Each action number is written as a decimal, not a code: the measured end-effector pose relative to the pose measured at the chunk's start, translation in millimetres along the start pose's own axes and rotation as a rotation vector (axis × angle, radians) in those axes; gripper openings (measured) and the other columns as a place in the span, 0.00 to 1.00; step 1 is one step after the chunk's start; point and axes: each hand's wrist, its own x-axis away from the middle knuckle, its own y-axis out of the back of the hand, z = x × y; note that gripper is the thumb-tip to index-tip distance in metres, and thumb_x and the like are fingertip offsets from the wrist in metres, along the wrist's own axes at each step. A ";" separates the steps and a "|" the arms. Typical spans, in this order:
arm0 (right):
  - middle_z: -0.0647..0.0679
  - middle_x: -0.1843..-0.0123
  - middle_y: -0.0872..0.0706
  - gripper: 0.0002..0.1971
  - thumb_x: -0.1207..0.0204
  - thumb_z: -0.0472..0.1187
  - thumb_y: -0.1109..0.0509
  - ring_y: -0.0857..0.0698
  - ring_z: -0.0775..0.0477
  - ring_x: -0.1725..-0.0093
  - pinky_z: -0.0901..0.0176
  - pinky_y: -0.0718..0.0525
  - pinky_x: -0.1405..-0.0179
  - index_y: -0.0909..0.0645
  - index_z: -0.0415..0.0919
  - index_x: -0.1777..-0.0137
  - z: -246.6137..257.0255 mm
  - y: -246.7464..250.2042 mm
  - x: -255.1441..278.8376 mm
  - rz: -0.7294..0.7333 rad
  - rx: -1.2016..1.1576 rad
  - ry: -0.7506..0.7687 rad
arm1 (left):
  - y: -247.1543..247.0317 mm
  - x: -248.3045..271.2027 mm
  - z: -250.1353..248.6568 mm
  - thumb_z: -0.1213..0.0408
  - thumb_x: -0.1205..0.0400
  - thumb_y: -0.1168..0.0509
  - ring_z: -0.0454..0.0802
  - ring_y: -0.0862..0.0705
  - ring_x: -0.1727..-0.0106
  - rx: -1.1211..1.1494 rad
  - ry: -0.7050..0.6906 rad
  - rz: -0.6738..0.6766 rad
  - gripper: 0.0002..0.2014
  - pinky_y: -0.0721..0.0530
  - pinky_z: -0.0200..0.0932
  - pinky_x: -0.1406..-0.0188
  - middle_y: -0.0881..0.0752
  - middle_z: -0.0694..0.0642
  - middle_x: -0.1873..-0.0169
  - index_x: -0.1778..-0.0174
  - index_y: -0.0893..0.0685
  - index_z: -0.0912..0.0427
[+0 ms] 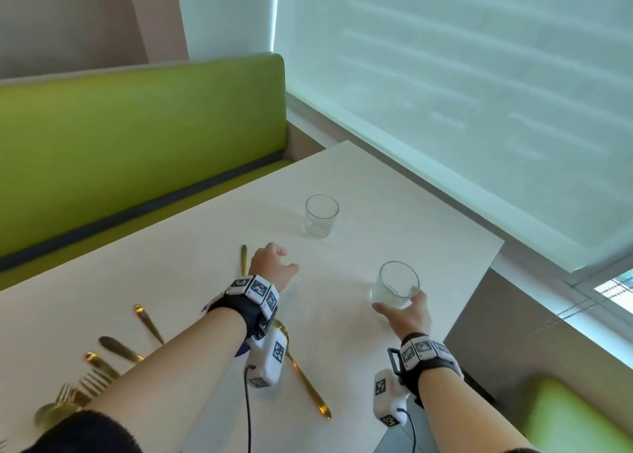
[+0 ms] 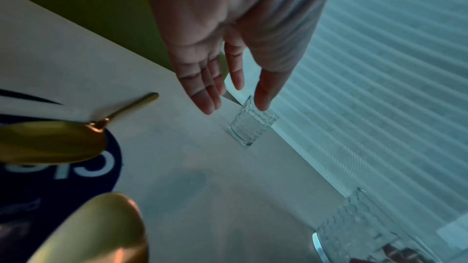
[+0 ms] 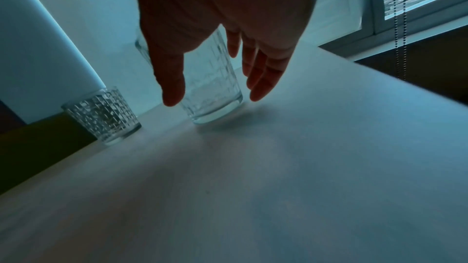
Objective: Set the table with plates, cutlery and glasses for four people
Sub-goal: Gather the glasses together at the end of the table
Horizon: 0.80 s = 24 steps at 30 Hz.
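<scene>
The left hand [image 1: 272,264] hangs empty, fingers loosely straight. The right hand [image 1: 409,315] sets straight thumb and fingers either side of the near glass [image 1: 397,285].

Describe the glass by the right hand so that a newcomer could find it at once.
Find the white table beside the window blind. Of two clear tumblers on it, this near tumbler stands between the thumb and fingers of the right hand; the far tumbler stands alone.

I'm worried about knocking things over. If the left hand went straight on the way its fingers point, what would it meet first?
Most likely the far glass: the left hand points its straight fingers at it in the left wrist view, and nothing clearly lies between. Depth is unclear, though.
</scene>
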 end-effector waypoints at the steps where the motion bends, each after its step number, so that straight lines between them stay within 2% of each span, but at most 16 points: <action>1: 0.40 0.28 0.24 0.47 0.41 0.41 0.15 0.25 0.39 0.28 0.54 0.28 0.30 0.36 0.38 0.24 0.7 -3.6 -3.0 -0.013 -0.004 0.015 | -4.1 -7.0 -1.7 0.57 0.24 0.30 0.53 0.22 0.35 -0.010 0.011 0.000 0.22 0.36 0.34 0.45 0.23 0.59 0.34 0.35 0.24 0.61; 4: 0.41 0.29 0.22 0.49 0.43 0.44 0.14 0.25 0.40 0.28 0.52 0.28 0.28 0.36 0.38 0.24 1.6 -11.7 -12.2 -0.046 -0.013 0.049 | -15.5 -24.8 -6.4 0.57 0.25 0.29 0.56 0.22 0.35 0.016 0.045 0.000 0.26 0.29 0.39 0.42 0.27 0.60 0.31 0.33 0.26 0.61; 6: 0.45 0.33 0.19 0.44 0.42 0.44 0.15 0.23 0.41 0.31 0.52 0.27 0.31 0.34 0.41 0.27 0.4 -14.4 -16.7 -0.057 0.000 0.066 | -21.6 -34.7 -11.1 0.56 0.26 0.27 0.57 0.23 0.33 0.034 0.053 -0.006 0.31 0.25 0.43 0.38 0.29 0.61 0.29 0.30 0.29 0.62; 9: 0.48 0.37 0.18 0.40 0.42 0.44 0.16 0.22 0.42 0.34 0.52 0.27 0.33 0.31 0.44 0.31 -1.7 -15.6 -21.2 -0.061 0.031 0.083 | -29.0 -51.9 -21.1 0.55 0.28 0.25 0.58 0.25 0.29 0.065 0.038 -0.025 0.37 0.26 0.44 0.33 0.31 0.62 0.27 0.26 0.33 0.63; 14: 0.51 0.41 0.18 0.39 0.43 0.44 0.16 0.22 0.43 0.35 0.52 0.27 0.34 0.29 0.46 0.32 -4.3 -14.6 -25.9 -0.045 0.057 0.123 | -43.1 -88.5 -38.8 0.55 0.34 0.21 0.57 0.31 0.24 0.104 0.007 -0.039 0.47 0.31 0.46 0.27 0.33 0.61 0.25 0.23 0.38 0.64; 17: 0.55 0.46 0.20 0.38 0.44 0.44 0.15 0.21 0.44 0.36 0.54 0.27 0.35 0.29 0.47 0.33 -5.7 -12.4 -30.3 -0.025 0.090 0.156 | -53.6 -108.5 -46.0 0.56 0.35 0.20 0.57 0.35 0.21 0.134 0.005 -0.041 0.52 0.35 0.46 0.23 0.35 0.60 0.22 0.20 0.42 0.65; 20: 0.57 0.45 0.19 0.38 0.45 0.45 0.15 0.20 0.48 0.38 0.57 0.26 0.37 0.28 0.49 0.34 -5.9 -9.7 -31.6 -0.025 0.083 0.174 | -63.3 -123.2 -49.2 0.58 0.35 0.20 0.56 0.37 0.19 0.209 0.005 -0.052 0.54 0.37 0.47 0.20 0.37 0.59 0.20 0.19 0.44 0.63; 24: 0.56 0.44 0.19 0.38 0.46 0.46 0.15 0.20 0.49 0.39 0.58 0.26 0.37 0.28 0.52 0.35 -8.2 -8.0 -31.9 -0.011 0.079 0.188 | -77.6 -130.3 -47.9 0.62 0.36 0.19 0.55 0.32 0.21 0.282 -0.009 -0.071 0.52 0.33 0.44 0.23 0.32 0.57 0.22 0.19 0.42 0.59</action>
